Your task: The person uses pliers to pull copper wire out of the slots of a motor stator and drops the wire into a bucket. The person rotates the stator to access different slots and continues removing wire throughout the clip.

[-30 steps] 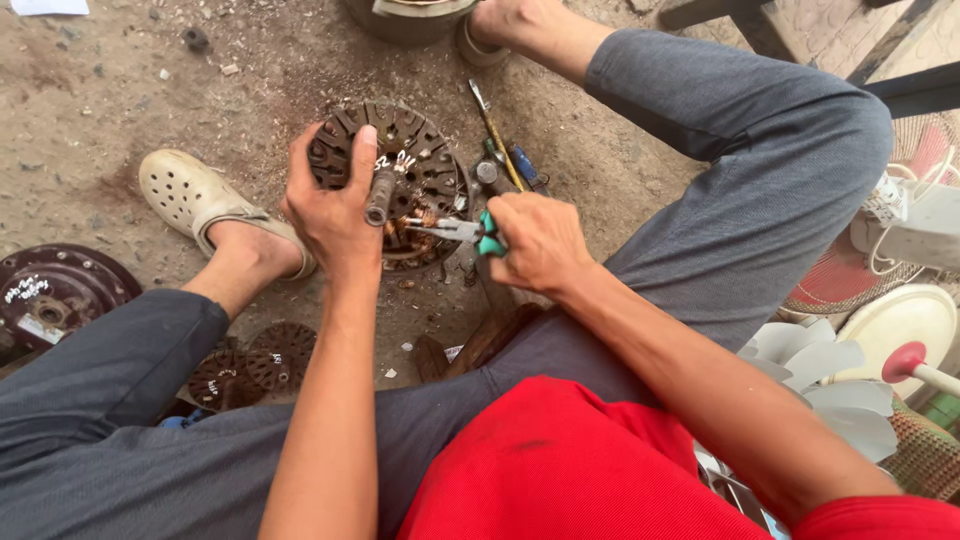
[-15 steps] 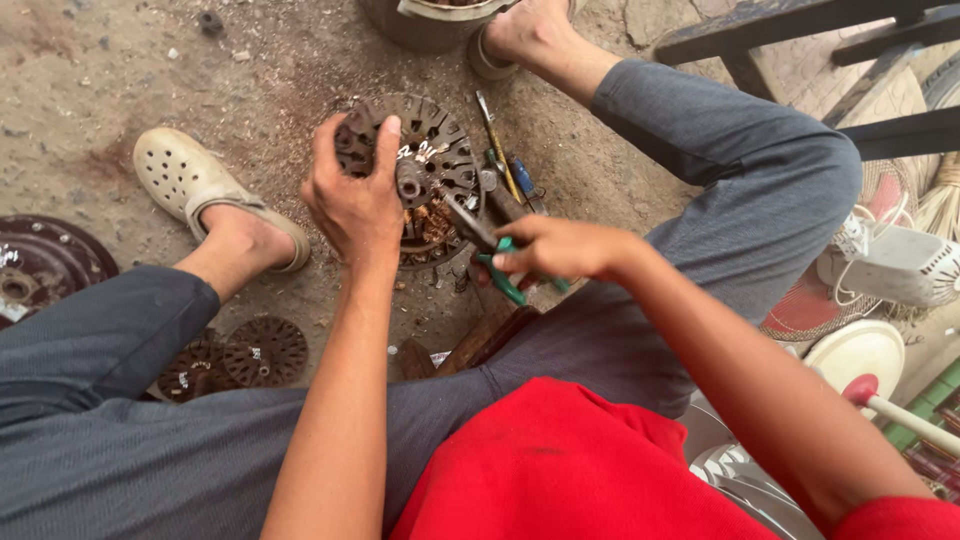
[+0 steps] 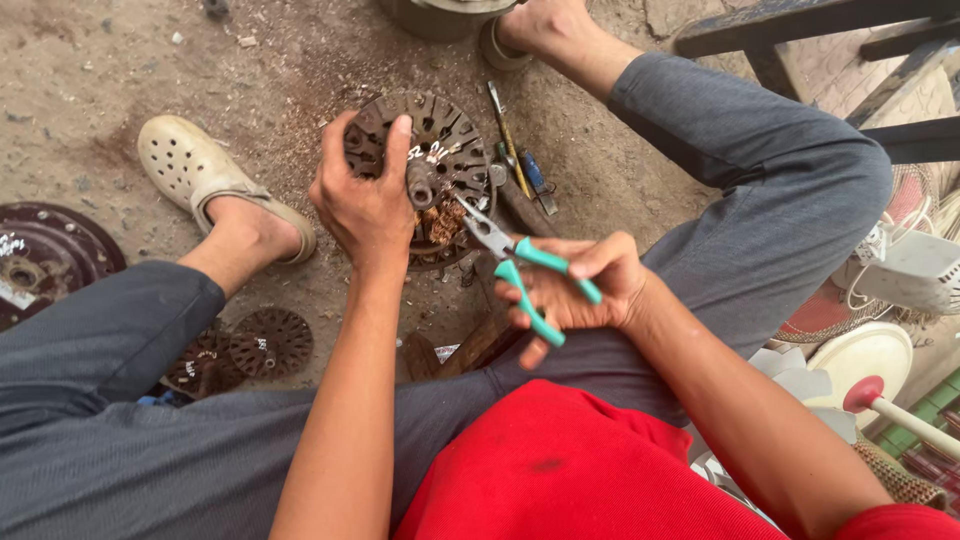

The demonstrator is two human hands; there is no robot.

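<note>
The left hand (image 3: pixel 365 205) grips the round motor (image 3: pixel 425 165) on the ground between the feet; the right hand (image 3: pixel 585 290) clasps teal pliers (image 3: pixel 520 270), jaws at the motor's core. Screwdrivers (image 3: pixel 520 165) lie at 2 o'clock, slotted discs (image 3: pixel 265 345) at 7. The thumb hides the motor's left edge.

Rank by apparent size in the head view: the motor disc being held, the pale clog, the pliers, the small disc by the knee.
1. Motor disc
2. Clog and pliers: similar, pliers nearer the camera, so unranked
3. Small disc
</note>
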